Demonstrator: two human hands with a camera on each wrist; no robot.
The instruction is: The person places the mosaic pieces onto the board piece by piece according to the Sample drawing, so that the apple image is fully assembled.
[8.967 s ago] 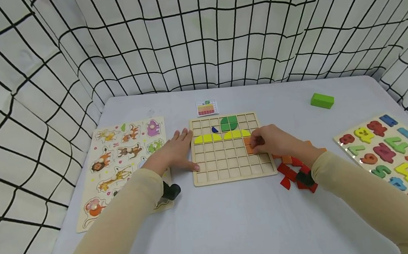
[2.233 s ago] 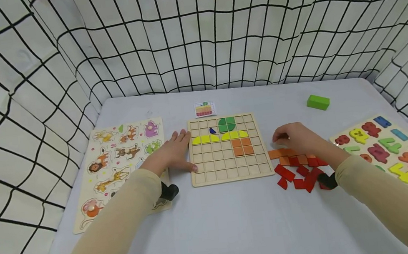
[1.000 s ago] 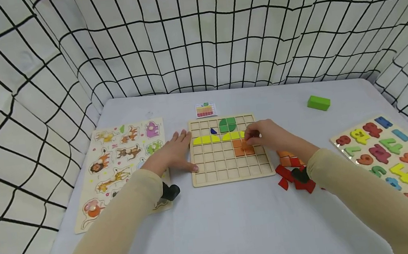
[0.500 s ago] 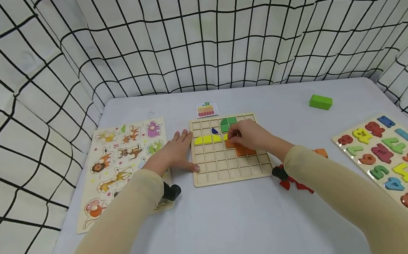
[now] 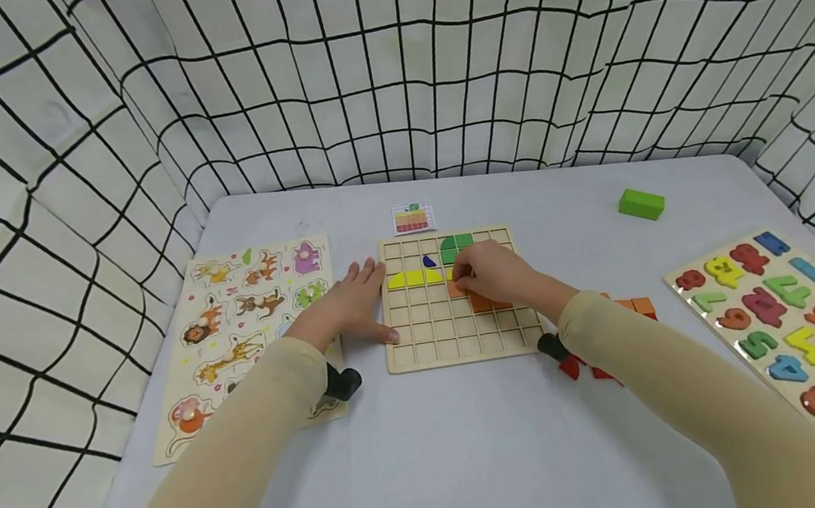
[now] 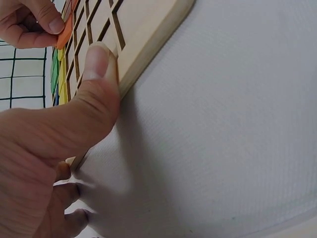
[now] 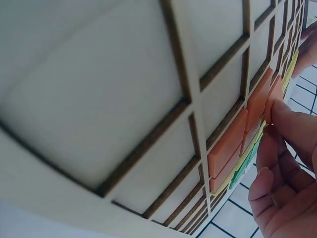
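A wooden grid board (image 5: 419, 355) lies mid-table, holding yellow half-rounds (image 5: 404, 279), green pieces (image 5: 458, 245), a small blue piece (image 5: 428, 261) and orange squares (image 5: 489, 303). My right hand (image 5: 494, 271) pinches an orange square tile (image 7: 275, 94) between thumb and fingertips, right at the grid beside the orange squares. It partly covers the green and yellow pieces in the head view. With fingers spread, my left hand (image 5: 344, 305) rests along the board's left edge; its thumb (image 6: 96, 64) presses on the frame.
Loose red tiles (image 5: 570, 367) and orange tiles (image 5: 641, 305) lie right of the board, partly under my right forearm. A small picture card (image 5: 413, 218) sits behind the board. An animal puzzle (image 5: 260, 258) is at left, a number puzzle (image 5: 754, 315) at right, a green block (image 5: 641, 204) at back right.
Orange squares on the board have grown to a block of several. My right hand went to the loose tiles, then came back left over the grid with an orange tile. My left hand stays put.
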